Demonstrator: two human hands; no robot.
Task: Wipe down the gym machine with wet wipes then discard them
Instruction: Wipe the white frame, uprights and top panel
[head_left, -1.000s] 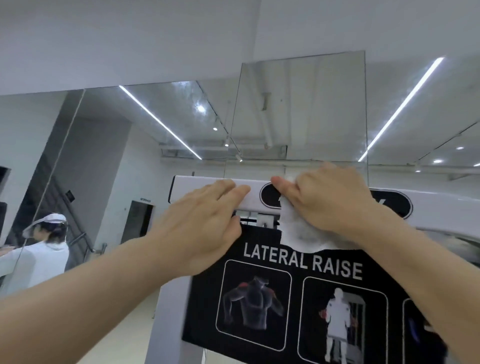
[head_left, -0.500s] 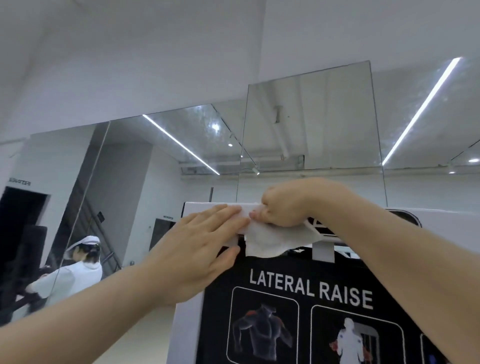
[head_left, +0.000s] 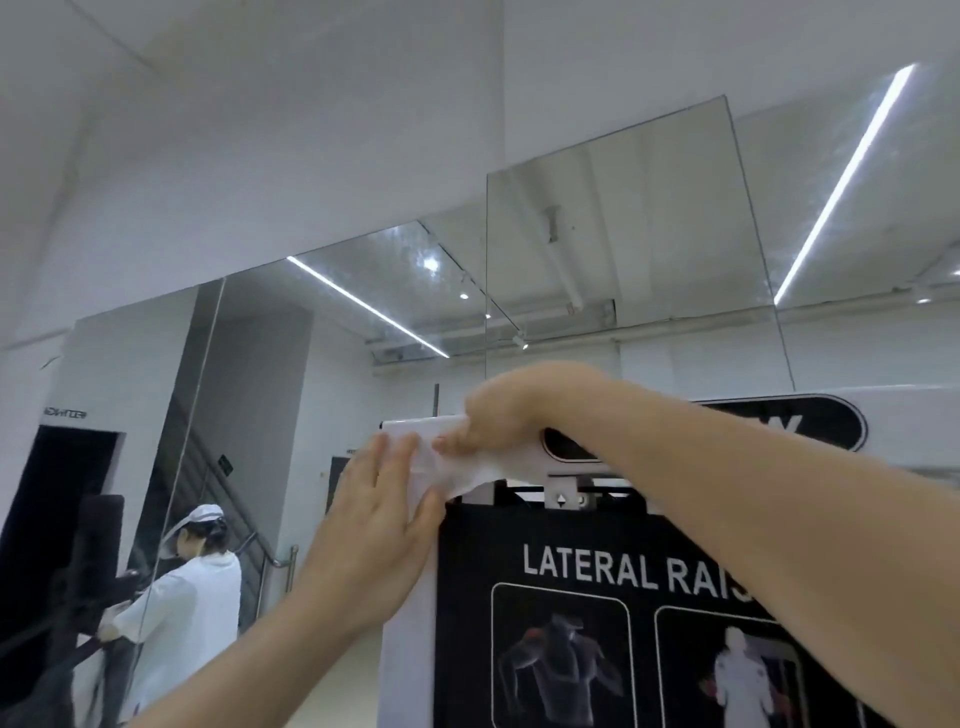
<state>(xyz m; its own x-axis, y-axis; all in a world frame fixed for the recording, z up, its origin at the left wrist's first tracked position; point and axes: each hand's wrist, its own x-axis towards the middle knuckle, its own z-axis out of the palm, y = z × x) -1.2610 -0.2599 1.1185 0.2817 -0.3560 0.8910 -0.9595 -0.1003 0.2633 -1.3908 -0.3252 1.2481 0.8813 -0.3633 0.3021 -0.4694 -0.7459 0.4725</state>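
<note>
The gym machine is a white frame with a black "LATERAL RAISE" placard hung under its top bar. My right hand grips a white wet wipe against the left end of the top bar, fingers curled round it. My left hand lies flat with straight fingers against the machine's upper left corner, its fingertips touching the wipe's edge.
A mirror wall stands behind the machine. At lower left it reflects a person in white beside a staircase and dark equipment. A black logo oval marks the top bar.
My right hand has slid the wipe leftward along the top bar to its left end. My left hand has shifted to the corner just below it. The view has tilted upward.
</note>
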